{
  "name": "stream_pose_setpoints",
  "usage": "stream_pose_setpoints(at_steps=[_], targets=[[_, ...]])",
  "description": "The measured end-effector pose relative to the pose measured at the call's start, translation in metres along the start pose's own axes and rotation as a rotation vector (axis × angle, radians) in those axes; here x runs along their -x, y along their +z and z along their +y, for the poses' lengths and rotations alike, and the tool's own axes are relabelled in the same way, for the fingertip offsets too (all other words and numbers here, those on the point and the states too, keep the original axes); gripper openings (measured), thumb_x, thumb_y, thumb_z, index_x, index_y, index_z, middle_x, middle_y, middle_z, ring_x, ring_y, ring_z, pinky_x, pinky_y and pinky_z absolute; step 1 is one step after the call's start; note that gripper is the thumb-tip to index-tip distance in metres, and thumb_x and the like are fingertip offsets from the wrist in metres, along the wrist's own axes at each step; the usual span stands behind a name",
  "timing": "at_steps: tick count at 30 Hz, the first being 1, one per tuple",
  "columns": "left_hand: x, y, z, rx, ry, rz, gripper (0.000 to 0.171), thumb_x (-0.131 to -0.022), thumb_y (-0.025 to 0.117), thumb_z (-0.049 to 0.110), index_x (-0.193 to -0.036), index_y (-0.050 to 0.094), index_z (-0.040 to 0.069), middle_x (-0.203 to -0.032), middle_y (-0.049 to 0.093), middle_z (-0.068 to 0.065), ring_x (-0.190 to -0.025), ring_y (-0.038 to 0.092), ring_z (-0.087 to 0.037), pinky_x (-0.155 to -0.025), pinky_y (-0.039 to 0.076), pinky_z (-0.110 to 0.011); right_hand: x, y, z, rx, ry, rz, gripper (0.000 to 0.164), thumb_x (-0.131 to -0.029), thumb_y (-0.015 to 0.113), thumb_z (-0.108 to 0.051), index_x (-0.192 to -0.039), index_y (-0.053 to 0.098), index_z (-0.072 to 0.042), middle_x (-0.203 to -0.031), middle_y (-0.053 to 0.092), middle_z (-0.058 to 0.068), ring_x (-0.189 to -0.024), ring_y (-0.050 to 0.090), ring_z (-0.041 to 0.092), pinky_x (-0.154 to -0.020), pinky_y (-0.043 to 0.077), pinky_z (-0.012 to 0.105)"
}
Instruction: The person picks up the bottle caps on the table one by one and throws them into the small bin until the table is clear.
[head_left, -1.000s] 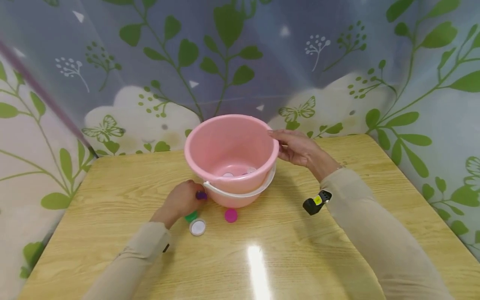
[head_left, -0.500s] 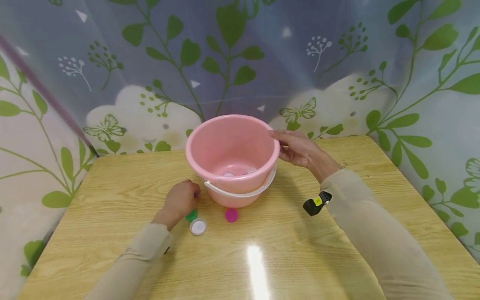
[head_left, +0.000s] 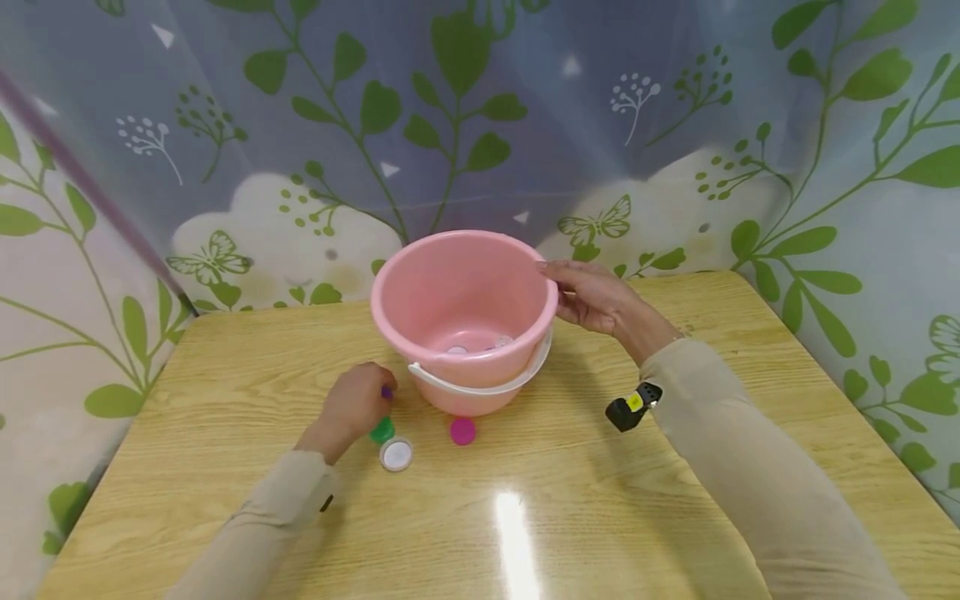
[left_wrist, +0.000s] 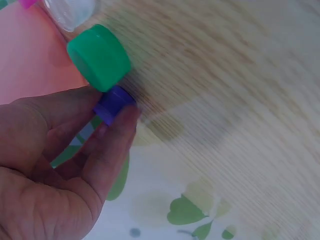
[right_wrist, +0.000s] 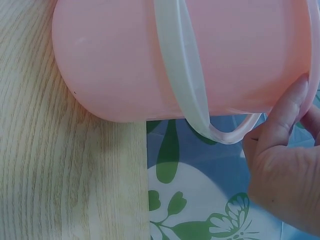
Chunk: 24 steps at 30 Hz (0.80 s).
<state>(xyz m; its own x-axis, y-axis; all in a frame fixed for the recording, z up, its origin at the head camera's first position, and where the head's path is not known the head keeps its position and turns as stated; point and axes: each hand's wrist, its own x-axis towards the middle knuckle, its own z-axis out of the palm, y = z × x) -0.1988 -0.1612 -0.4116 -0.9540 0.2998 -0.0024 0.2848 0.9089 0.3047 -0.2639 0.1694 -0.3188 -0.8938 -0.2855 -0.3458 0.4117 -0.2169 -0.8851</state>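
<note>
My left hand (head_left: 358, 406) pinches a small purple bottle cap (left_wrist: 115, 104) between thumb and finger, just left of the pink bucket (head_left: 465, 377). A green bottle cap (left_wrist: 99, 57) stands right beside the purple one in the left wrist view. In the head view a white round cap (head_left: 396, 454) lies just in front of the green one. A magenta cap (head_left: 462, 431) rests at the foot of the bucket. With thumb and fingers my right hand (head_left: 596, 298) grips the bucket's right rim. Inside the bucket, some small light-coloured pieces (head_left: 503, 341) lie on the bottom.
The bucket's white handle (right_wrist: 182, 65) hangs down along its front. Everything stands on a wooden table (head_left: 600, 517), whose back edge meets a leaf-patterned cloth (head_left: 480, 125). Patterned cloth also rises at both sides.
My left hand has drawn slightly left, away from the bucket, with the purple cap in its fingers. My right hand keeps its grip on the rim.
</note>
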Motion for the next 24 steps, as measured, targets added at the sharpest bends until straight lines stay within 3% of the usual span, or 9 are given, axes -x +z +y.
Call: stream_pose_setpoints(at_steps=[8,20,24], targets=[[0.007,-0.02,-0.009,0.032,0.04,0.14,0.015,-0.08,0.064,-0.002,-0.093,0.071,-0.004,-0.09,0.065,-0.017,-0.085,0.062,-0.035,-0.075,0.054,-0.048,0.001,0.001,0.0,0.007,-0.002,0.004,0.039,-0.094,0.064,-0.023,-0.126,0.054,-0.002,-0.098,0.054,0.008,-0.065,0.059,0.01,-0.06,0.056,0.019],[0.002,-0.089,0.004,0.041,0.0,0.363,0.02,-0.088,0.065,0.004,-0.105,0.068,-0.006,-0.105,0.062,-0.025,-0.097,0.059,-0.042,-0.083,0.05,-0.054,0.0,0.0,0.0,0.005,-0.006,-0.001,0.034,-0.094,0.064,-0.023,-0.12,0.056,-0.003,-0.094,0.055,0.007,-0.064,0.06,0.01,-0.06,0.056,0.02],[-0.002,-0.102,0.01,0.06,0.036,0.459,0.02,-0.087,0.066,0.003,-0.104,0.068,-0.007,-0.105,0.062,-0.026,-0.096,0.059,-0.041,-0.082,0.051,-0.053,0.0,0.002,0.001,0.014,-0.007,0.013,0.035,-0.093,0.064,-0.024,-0.121,0.056,-0.003,-0.093,0.056,0.006,-0.065,0.06,0.01,-0.06,0.056,0.02]])
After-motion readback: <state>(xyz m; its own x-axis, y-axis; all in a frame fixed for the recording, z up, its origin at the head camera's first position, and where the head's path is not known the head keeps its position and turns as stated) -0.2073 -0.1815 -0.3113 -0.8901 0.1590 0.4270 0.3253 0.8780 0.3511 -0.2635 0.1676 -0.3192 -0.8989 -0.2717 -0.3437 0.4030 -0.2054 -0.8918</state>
